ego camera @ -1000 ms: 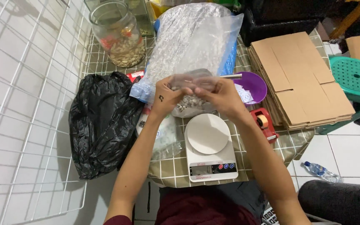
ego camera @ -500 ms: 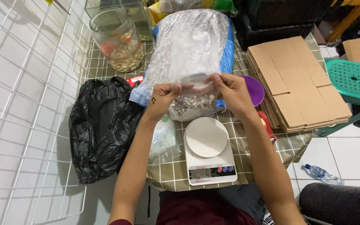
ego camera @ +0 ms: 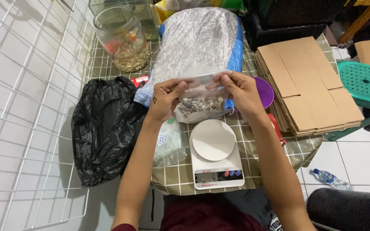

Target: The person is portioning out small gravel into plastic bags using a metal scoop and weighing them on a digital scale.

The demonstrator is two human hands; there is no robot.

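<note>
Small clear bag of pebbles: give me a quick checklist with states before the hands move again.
1. Both hands on the small clear bag: left hand, right hand: ok.
2. Pebbles settled at the bag's bottom: ok.
3. Bag top sealed: cannot tell.
4. White scale platform bare: ok.
5. Scale display reading: cannot tell.
6. Bag lifted off the scale: ok.
</note>
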